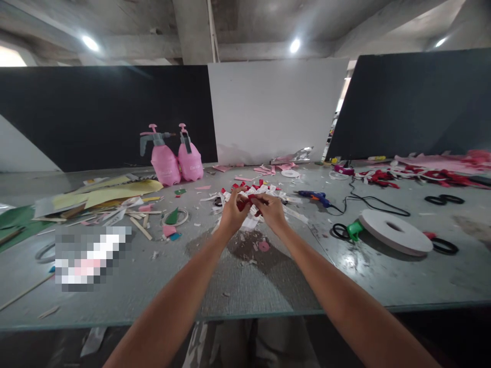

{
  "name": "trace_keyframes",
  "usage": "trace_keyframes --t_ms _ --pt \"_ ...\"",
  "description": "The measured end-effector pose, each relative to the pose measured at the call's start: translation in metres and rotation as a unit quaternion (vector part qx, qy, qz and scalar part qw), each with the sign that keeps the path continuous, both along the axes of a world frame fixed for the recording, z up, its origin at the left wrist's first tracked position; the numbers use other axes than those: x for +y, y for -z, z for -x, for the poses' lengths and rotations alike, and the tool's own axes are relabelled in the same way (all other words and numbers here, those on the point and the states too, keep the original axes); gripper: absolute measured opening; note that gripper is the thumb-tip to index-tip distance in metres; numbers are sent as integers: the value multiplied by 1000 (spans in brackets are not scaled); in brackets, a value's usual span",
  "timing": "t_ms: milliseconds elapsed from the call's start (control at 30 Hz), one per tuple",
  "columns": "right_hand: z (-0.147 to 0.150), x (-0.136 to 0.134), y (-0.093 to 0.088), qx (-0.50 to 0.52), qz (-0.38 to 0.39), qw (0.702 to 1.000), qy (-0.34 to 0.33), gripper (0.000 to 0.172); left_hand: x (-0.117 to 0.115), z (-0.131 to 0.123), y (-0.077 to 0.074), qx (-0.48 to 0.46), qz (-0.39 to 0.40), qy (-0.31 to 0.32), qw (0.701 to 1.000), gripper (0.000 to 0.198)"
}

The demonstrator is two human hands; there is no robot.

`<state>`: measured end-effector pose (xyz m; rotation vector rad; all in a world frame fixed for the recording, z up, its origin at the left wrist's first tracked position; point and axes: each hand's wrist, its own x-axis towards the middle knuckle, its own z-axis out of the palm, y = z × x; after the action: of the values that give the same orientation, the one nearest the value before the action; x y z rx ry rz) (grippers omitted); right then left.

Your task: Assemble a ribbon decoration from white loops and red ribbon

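Near the middle of the table, my left hand [232, 213] and my right hand [271, 210] meet with fingertips pinched on a small red ribbon piece [244, 205]. Its exact shape is partly hidden by the fingers. Just behind and under the hands lies a pile of red and white ribbon pieces [286, 197], some of it covered by my fingers. A blue glue gun [313, 197] rests to the right of the pile, its black cord trailing right. Closer to me, a small pink disc [264, 246] lies on the table.
Two pink spray bottles [165, 164] stand at back left. Yellow sheets [109, 191] and wooden sticks [141, 227] lie left. A large white ribbon roll [372, 230] leans on green-handled scissors [354, 230] at right; red ribbons [383, 178] lie behind. A white panel [276, 112] closes the back.
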<state>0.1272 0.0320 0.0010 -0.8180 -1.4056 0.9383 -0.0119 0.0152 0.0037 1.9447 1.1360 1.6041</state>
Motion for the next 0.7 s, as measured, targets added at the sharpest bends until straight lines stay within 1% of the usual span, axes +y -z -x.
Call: trace_keyframes --t_ms 67,167,267,333,433,500,633,700 --pt "1 0 0 17 6 1000 6 26 1 0 0 5 -2 4 1000 46" --pt "4 -2 0 69 39 997 10 27 0 0 0 18 -12 6 1000 48" --pt "7 -3 1 126 83 989 11 34 -5 0 -2 69 -28 -7 997 47" --pt "7 -2 2 136 101 985 6 35 -8 0 -3 95 -33 -17 995 45" --pt "4 2 3 103 115 988 -14 30 -10 1 -3 90 -33 -17 995 46" --pt "2 5 4 72 112 991 -28 28 -9 2 -2 79 -32 -11 996 45" --pt "-2 6 2 23 88 994 -68 30 -7 5 -1 77 -27 -20 996 44" --pt "-3 4 1 8 96 990 -99 31 -5 6 1 74 -26 -28 997 45"
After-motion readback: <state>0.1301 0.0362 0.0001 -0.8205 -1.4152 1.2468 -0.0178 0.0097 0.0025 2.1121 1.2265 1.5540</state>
